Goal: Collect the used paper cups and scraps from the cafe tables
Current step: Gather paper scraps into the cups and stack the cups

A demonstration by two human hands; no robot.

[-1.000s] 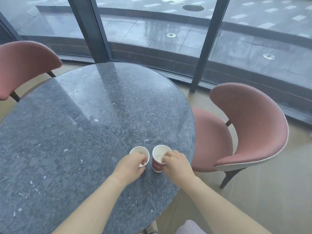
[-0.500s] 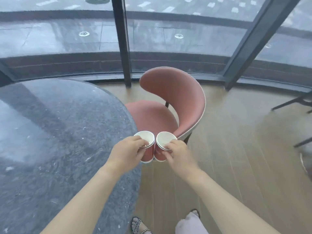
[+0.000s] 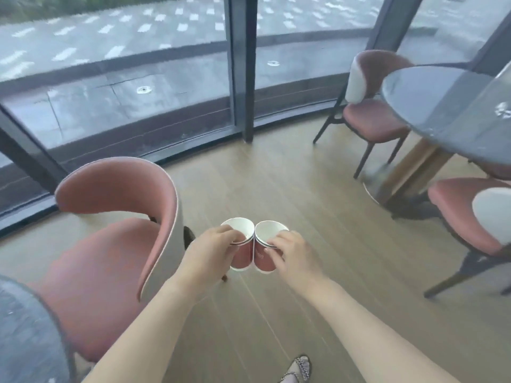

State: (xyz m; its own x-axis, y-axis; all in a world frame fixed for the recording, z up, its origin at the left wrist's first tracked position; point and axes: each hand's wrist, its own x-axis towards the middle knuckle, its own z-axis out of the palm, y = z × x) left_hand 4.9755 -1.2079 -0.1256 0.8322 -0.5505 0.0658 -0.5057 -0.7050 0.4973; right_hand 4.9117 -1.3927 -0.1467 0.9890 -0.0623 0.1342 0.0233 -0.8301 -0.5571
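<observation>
Left hand (image 3: 213,251) grips one red paper cup (image 3: 240,254), right hand (image 3: 294,255) another (image 3: 265,257); keep both upright, rims level, while carrying.

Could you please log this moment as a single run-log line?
left hand: holds left red paper cup at rim | right hand: holds right red paper cup at rim | pair: touching, over wooden floor

You're looking over wooden floor (image 3: 276,189) beside a glass wall (image 3: 124,87).
A pink chair (image 3: 105,258) is standing left, a second chair (image 3: 370,117) far right.
</observation>
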